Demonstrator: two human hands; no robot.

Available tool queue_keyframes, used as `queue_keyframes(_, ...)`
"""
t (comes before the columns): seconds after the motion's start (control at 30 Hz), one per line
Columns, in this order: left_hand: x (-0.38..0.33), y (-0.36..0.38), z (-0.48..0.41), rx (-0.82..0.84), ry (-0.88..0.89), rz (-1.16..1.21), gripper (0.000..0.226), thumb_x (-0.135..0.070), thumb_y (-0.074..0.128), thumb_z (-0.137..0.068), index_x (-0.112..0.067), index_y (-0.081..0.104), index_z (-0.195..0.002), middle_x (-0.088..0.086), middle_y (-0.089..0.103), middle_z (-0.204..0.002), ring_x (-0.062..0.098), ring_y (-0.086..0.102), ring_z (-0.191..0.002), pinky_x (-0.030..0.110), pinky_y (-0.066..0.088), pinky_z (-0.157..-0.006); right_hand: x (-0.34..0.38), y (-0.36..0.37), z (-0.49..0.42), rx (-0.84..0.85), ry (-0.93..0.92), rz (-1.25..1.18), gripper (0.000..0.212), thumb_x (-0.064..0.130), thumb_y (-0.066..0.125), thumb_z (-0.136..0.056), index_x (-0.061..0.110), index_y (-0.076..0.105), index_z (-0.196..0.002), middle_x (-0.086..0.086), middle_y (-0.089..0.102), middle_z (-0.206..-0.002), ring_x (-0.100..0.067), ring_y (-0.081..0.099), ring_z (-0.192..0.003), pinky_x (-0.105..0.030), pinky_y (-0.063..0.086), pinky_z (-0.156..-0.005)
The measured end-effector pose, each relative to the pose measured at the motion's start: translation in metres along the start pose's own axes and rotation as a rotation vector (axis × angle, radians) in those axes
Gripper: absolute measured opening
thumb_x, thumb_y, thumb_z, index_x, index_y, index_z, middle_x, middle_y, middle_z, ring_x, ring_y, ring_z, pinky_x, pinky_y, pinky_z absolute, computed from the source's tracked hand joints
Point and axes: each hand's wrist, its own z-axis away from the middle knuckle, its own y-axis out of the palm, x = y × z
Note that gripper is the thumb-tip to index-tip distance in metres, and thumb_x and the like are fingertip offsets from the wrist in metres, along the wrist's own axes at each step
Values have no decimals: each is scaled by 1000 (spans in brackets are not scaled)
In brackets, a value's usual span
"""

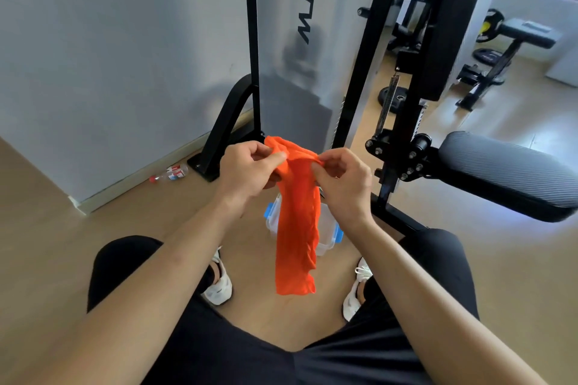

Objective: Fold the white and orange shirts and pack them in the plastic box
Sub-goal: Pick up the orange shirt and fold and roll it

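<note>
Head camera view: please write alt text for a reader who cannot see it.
A seated person's left hand and right hand pinch the top of an orange shirt, which hangs in the air in front of a clear plastic box on the wooden floor, beside black gym equipment.

orange shirt [297,228] is hanging over the plastic box [327,236], hiding its contents; padded seat [513,172] is running off right edge.
</note>
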Motion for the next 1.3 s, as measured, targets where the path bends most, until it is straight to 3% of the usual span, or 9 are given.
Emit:
queue_keyframes(0.3,-8,9,15,114,-3,105,11,-15,72,-88,-6,76,-84,10,75,-69,23,74,-60,32,61,-59,3,1,16,195,-74,-42,25,7,79,-79,11,70,-102,-4,73,-93,-18,71,-85,-34,62,-76)
queue_keyframes(0.47,-11,3,23,330,1,150,25,-21,59,-98,-4,77,-97,13,79,-82,24,76,-74,34,62,-68,1,-6,15,173,-92,-20,32,11,85,-77,12,68,-104,-4,71,-89,-17,68,-78,-28,58,-69)
queue_keyframes(0.63,20,-12,13,87,7,192,17,-16,61,-95,-6,74,-97,9,75,-78,16,70,-64,23,54,-57,5,-21,0,186,-52,-61,26,2,75,-85,12,67,-108,0,68,-83,-8,64,-71,-28,56,-66)
queue_keyframes(0.7,47,-16,8,116,-24,167,18,-23,67,-91,-13,73,-105,4,75,-90,13,70,-78,28,54,-68,10,-25,-4,193,-41,-96,26,1,74,-86,12,67,-109,-2,68,-84,-7,63,-70,-26,55,-63)
queue_keyframes(0.8,89,-12,6,370,-46,47,53,-46,76,-78,-27,63,-126,-6,69,-121,9,65,-111,29,51,-90,18,-29,-11,169,-48,-109,25,3,74,-86,9,67,-110,-4,69,-87,-7,64,-72,-21,55,-66)
queue_keyframes(0.87,106,1,11,528,-42,13,56,-41,81,-77,-28,61,-129,-6,68,-126,10,62,-119,29,50,-97,23,-30,-16,140,-56,-116,26,7,76,-86,8,68,-110,-4,70,-88,-9,64,-75,-23,55,-69)
queue_keyframes(1.0,124,34,19,568,-70,46,30,-17,79,-85,-19,72,-114,-3,76,-114,10,68,-108,25,52,-93,33,-31,-27,75,-72,-167,23,7,77,-83,17,70,-103,1,71,-86,-13,64,-75,-35,58,-74)
queue_keyframes(1.17,143,57,19,536,-144,66,19,-8,68,-93,-4,70,-111,4,73,-101,7,67,-89,24,52,-84,37,-42,-46,-54,-107,-172,29,0,78,-79,10,70,-104,-3,70,-86,-11,63,-72,-28,57,-71)
queue_keyframes(1.3,142,54,18,492,-135,66,9,-4,62,-96,-2,68,-102,2,66,-87,-6,60,-69,11,49,-72,26,-57,-68,-170,-128,-84,33,-1,78,-75,24,67,-94,-6,69,-85,-9,60,-70,-24,54,-68)
